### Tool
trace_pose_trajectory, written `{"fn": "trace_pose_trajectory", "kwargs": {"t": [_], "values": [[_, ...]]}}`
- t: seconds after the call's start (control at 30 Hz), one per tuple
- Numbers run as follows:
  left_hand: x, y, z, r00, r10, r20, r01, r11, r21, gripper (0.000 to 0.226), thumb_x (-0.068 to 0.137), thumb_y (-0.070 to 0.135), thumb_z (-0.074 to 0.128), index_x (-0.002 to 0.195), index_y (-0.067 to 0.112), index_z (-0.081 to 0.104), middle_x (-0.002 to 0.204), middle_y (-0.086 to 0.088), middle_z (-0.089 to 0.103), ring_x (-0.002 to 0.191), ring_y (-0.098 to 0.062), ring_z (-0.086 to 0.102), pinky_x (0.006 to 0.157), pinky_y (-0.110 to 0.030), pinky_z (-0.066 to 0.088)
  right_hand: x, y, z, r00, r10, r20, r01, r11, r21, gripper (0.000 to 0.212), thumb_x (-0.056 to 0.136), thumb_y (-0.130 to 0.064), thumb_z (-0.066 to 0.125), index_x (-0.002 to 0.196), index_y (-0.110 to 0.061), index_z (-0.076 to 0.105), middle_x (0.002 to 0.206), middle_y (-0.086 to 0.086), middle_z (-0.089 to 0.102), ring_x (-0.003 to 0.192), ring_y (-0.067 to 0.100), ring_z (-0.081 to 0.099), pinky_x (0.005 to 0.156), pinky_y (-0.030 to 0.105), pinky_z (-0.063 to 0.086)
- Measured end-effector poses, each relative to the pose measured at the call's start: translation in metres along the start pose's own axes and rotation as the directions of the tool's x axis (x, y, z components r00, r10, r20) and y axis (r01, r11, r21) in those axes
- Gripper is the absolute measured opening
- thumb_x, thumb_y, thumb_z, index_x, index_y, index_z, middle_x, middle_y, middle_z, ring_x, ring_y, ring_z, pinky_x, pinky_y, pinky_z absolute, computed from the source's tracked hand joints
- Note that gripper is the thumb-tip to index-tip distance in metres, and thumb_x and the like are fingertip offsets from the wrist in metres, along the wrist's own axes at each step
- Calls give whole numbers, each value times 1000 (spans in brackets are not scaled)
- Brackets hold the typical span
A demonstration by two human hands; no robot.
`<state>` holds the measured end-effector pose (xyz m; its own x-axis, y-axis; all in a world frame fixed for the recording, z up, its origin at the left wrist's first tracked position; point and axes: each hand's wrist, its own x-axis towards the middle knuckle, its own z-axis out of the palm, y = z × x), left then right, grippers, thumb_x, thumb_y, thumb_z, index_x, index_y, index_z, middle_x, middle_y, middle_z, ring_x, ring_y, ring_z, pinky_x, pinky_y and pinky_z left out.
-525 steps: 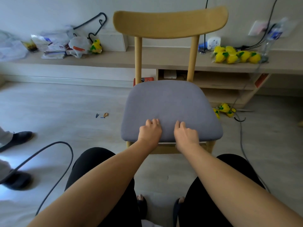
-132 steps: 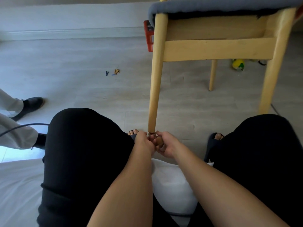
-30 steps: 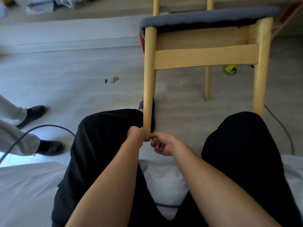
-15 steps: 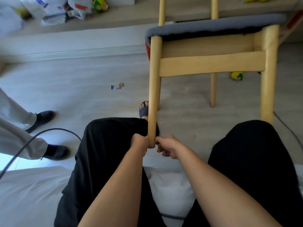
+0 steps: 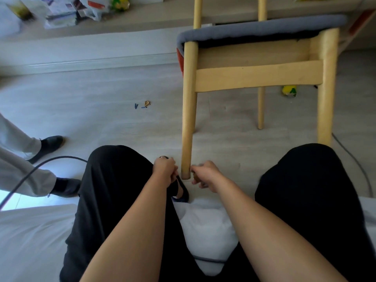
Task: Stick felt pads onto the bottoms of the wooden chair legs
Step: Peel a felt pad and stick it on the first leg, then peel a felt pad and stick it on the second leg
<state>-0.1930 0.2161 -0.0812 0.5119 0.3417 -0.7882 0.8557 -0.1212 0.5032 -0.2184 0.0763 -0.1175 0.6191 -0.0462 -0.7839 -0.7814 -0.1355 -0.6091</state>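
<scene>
**Head view: my two hands at the bottom of a chair leg**

I sit with my knees wide apart. The wooden chair [image 5: 258, 78] is in front of me and tips back, so I can see under its grey seat [image 5: 264, 23]. One front leg [image 5: 188, 119] comes down between my knees, and its bottom end is right between my hands.

My left hand [image 5: 163, 170] is just beside the leg's end, on its left. The fingers are curled, but the back of the hand hides them, so I cannot tell if they hold anything.

My right hand [image 5: 206, 177] is just beside the leg's end, on its right. Its fingers pinch a small brown thing that looks like a felt pad [image 5: 195, 177]. The pad is close to the bottom of the leg. I cannot tell if it touches the wood.

A white cushion [image 5: 205, 231] lies between my legs. A black cable [image 5: 40, 167] curves over the floor [image 5: 101, 88] on the left, near another person's black shoes [image 5: 50, 142]. A yellow toy [image 5: 289, 90] lies behind the chair.
</scene>
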Motion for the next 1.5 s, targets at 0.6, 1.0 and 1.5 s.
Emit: {"fn": "trace_pose_trajectory", "kwargs": {"t": [0.6,1.0,1.5], "values": [[-6,7,0,922,-221,318,318,901,-297,96,93,72,44,151,-5,33,141,-33,49,115,-52,59,91,-59,52,-3,-5,-12,999,-1,-34,0,999,-37,19,99,-17,53,113,-6,60,78,7,63,50,16,62,43,21,40],[-35,46,20,912,256,321,-323,930,175,107,69,79,71,149,18,34,136,-7,50,120,-33,51,100,-62,48,-11,-64,-68,971,-163,-173,209,934,289,17,97,-24,64,104,-10,67,68,3,61,48,13,62,41,23,43],[-26,129,67,-165,960,225,-785,-266,559,51,92,16,61,142,6,52,153,-22,37,146,-41,29,119,-53,30,-15,-117,-162,871,-436,-227,439,898,-42,17,100,-25,56,117,-24,55,89,3,64,57,9,57,42,25,41]]}}
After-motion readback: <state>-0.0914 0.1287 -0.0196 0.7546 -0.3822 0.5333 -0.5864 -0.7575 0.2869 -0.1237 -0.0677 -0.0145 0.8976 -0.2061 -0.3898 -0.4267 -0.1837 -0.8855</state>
